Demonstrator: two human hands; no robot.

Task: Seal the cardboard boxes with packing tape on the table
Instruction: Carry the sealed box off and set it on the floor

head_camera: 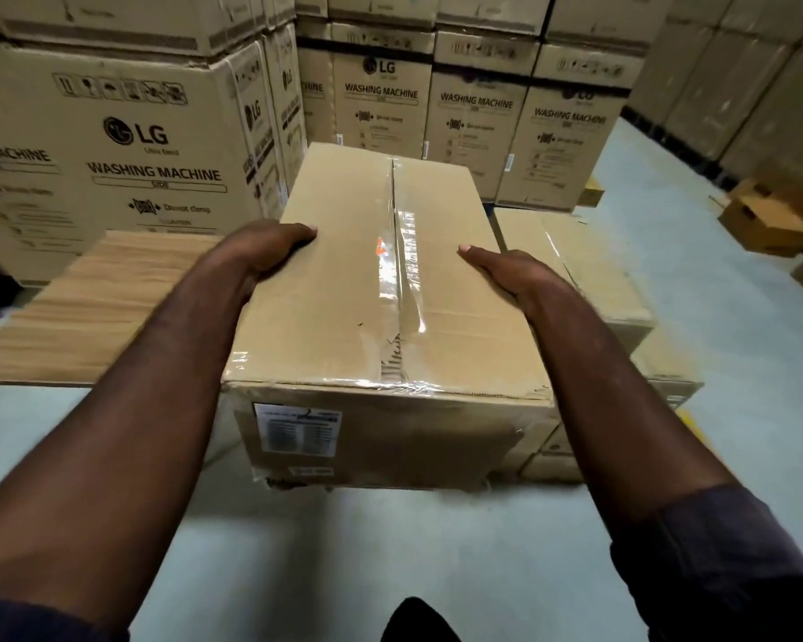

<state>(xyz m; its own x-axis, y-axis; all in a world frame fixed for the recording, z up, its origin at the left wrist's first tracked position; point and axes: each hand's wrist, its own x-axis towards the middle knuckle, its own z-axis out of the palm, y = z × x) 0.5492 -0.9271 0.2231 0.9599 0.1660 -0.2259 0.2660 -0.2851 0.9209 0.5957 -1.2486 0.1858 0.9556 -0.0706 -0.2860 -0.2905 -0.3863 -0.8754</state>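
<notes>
Box [339,298] taped along seam; left hand [270,245], right hand [515,271] grip its opposite sides

Left hand [270,247] and right hand [513,273] hold opposite sides of the taped box [339,317].

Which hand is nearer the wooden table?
Left. The left hand grips the box's left edge, right beside the table; the right hand holds the opposite edge, across the box from it.
</notes>
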